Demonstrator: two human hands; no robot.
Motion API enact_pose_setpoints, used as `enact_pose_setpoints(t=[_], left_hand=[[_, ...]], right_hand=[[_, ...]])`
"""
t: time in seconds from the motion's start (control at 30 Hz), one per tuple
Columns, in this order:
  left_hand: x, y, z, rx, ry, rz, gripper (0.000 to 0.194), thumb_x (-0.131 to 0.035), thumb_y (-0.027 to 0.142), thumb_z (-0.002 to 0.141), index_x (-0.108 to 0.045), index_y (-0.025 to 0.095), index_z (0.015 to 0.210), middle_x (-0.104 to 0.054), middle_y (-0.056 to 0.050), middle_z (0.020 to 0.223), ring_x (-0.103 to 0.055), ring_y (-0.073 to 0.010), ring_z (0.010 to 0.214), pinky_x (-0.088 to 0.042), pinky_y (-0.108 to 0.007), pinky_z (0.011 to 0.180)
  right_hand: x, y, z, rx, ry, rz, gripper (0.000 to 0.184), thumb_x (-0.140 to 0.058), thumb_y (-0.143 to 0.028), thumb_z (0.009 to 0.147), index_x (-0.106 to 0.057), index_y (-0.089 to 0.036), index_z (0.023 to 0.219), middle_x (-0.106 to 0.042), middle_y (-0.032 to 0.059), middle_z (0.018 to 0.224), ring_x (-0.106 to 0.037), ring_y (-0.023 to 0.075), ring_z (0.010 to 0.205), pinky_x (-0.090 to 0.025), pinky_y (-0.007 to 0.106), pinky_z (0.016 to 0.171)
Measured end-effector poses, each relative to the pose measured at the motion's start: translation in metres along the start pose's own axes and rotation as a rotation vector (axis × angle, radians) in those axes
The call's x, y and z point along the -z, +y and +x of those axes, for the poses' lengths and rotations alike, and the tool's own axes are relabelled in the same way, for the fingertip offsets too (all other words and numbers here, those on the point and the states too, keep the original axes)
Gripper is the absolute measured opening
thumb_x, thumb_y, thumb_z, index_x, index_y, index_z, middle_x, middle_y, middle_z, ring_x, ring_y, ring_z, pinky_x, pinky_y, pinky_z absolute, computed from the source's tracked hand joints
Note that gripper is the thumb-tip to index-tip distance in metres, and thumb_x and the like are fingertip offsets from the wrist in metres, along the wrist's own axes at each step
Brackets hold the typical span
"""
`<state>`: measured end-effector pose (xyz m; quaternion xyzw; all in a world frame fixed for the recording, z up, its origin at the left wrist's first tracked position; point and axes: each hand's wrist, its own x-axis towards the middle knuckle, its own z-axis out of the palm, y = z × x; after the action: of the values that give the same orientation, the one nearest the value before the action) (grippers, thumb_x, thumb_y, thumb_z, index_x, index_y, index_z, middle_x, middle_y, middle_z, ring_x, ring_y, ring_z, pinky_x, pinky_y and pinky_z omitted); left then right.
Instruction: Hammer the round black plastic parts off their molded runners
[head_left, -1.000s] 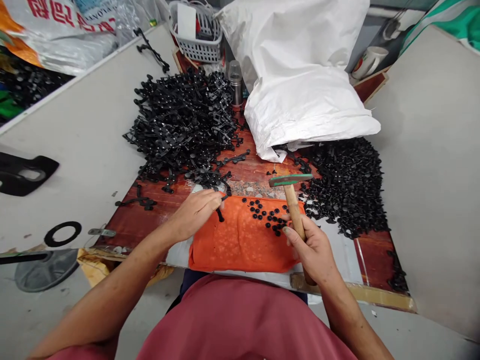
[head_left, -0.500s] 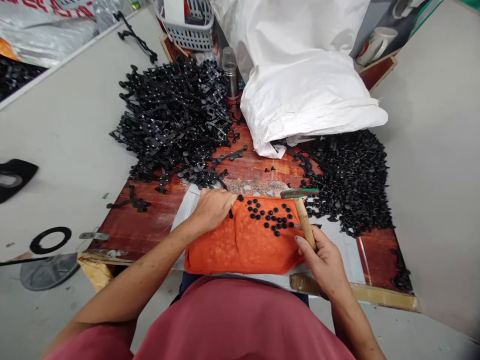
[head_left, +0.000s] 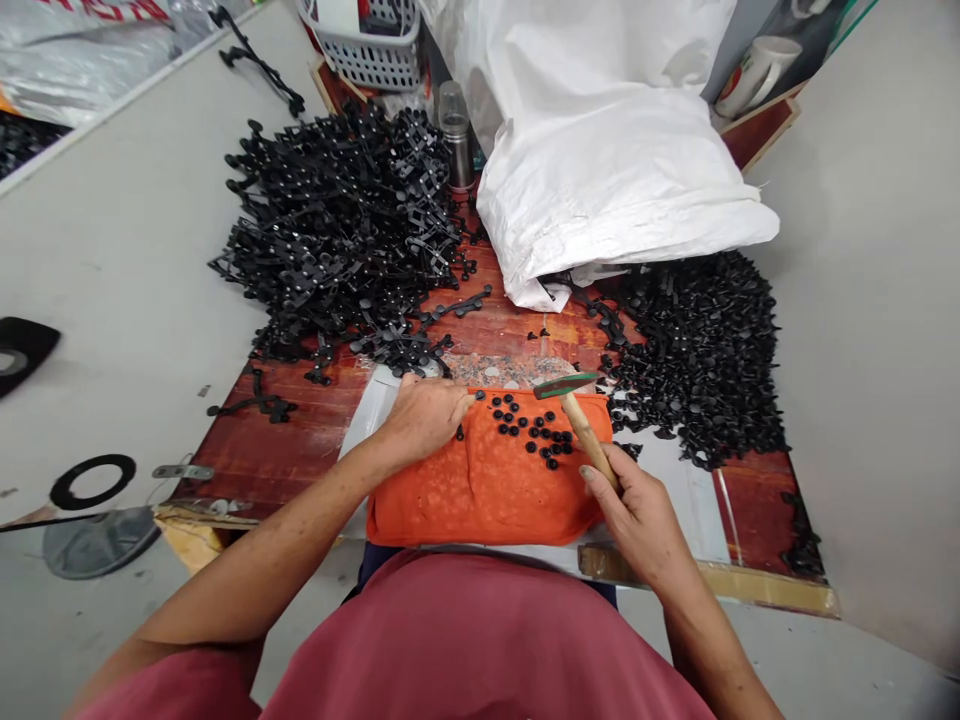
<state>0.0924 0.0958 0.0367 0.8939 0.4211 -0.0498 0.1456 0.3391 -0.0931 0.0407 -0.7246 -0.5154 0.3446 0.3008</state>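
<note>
My right hand (head_left: 637, 512) is closed round the wooden handle of a hammer (head_left: 576, 412) whose green head hovers over the far edge of an orange cloth (head_left: 480, 485). My left hand (head_left: 426, 414) rests on the cloth's far left corner, fingers closed on a small black plastic part (head_left: 460, 431) that it presses down. Several small black round caps (head_left: 534, 426) lie scattered on the cloth between the hands.
A big heap of black cross-shaped plastic strips (head_left: 337, 225) lies at the back left, a heap of black caps (head_left: 694, 350) at the right. A white sack (head_left: 607, 170), a steel flask (head_left: 456, 150), a grey basket (head_left: 367, 50) and a mug (head_left: 754, 70) stand behind. A black ring (head_left: 91, 480) lies at left.
The hammer head has swung left and down toward the middle of the cloth's far edge. My left hand has shifted slightly toward the cloth corner with the black part still in it.
</note>
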Motion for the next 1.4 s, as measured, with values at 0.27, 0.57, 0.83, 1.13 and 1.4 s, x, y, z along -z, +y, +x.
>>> enact_pose_setpoints(t=[0.27, 0.57, 0.83, 1.13, 1.4], left_hand=[[0.011, -0.007, 0.008, -0.05, -0.113, 0.03, 0.046, -0.031, 0.035, 0.103, -0.07, 0.021, 0.082, -0.078, -0.008, 0.094, -0.068, -0.0243, 0.088, -0.039, -0.034, 0.075], [0.012, -0.009, 0.008, -0.071, -0.148, -0.02, 0.042, -0.031, 0.03, 0.102, -0.065, 0.019, 0.082, -0.077, -0.01, 0.096, -0.068, -0.0272, 0.092, -0.038, -0.037, 0.075], [0.002, -0.019, 0.006, -0.175, -0.042, -0.084, 0.039, -0.034, 0.028, 0.101, -0.063, 0.02, 0.076, -0.074, -0.01, 0.092, -0.065, -0.0251, 0.089, -0.037, -0.037, 0.077], [0.003, -0.015, 0.005, -0.149, -0.069, -0.051, 0.038, -0.034, 0.026, 0.102, -0.065, 0.019, 0.082, -0.075, -0.01, 0.096, -0.066, -0.0259, 0.092, -0.037, -0.036, 0.077], [0.001, -0.007, 0.0, -0.098, -0.051, -0.007, 0.043, -0.031, 0.028, 0.104, -0.068, 0.018, 0.086, -0.075, -0.013, 0.099, -0.067, -0.0278, 0.095, -0.038, -0.04, 0.081]], right_hand=[[0.0, -0.021, 0.025, 0.144, -0.094, -0.324, 0.054, -0.045, -0.03, 0.104, -0.044, -0.029, 0.158, -0.075, 0.0089, 0.123, -0.074, 0.0248, 0.097, -0.055, 0.034, 0.081], [-0.022, -0.052, 0.048, 0.233, -0.159, -0.828, 0.064, -0.047, -0.023, 0.103, -0.03, -0.035, 0.164, -0.078, 0.0062, 0.096, -0.072, 0.0229, 0.072, -0.047, 0.029, 0.06], [-0.013, -0.047, 0.048, 0.288, -0.132, -0.68, 0.062, -0.047, -0.023, 0.102, -0.035, -0.033, 0.162, -0.079, 0.005, 0.093, -0.072, 0.0223, 0.073, -0.05, 0.029, 0.063], [-0.016, -0.055, 0.048, 0.273, -0.131, -0.742, 0.06, -0.045, -0.024, 0.103, -0.038, -0.031, 0.162, -0.076, 0.0082, 0.089, -0.068, 0.0242, 0.065, -0.05, 0.032, 0.059], [-0.018, -0.049, 0.047, 0.255, -0.106, -0.719, 0.063, -0.044, -0.023, 0.102, -0.033, -0.032, 0.163, -0.076, 0.0061, 0.088, -0.068, 0.023, 0.065, -0.048, 0.03, 0.059]])
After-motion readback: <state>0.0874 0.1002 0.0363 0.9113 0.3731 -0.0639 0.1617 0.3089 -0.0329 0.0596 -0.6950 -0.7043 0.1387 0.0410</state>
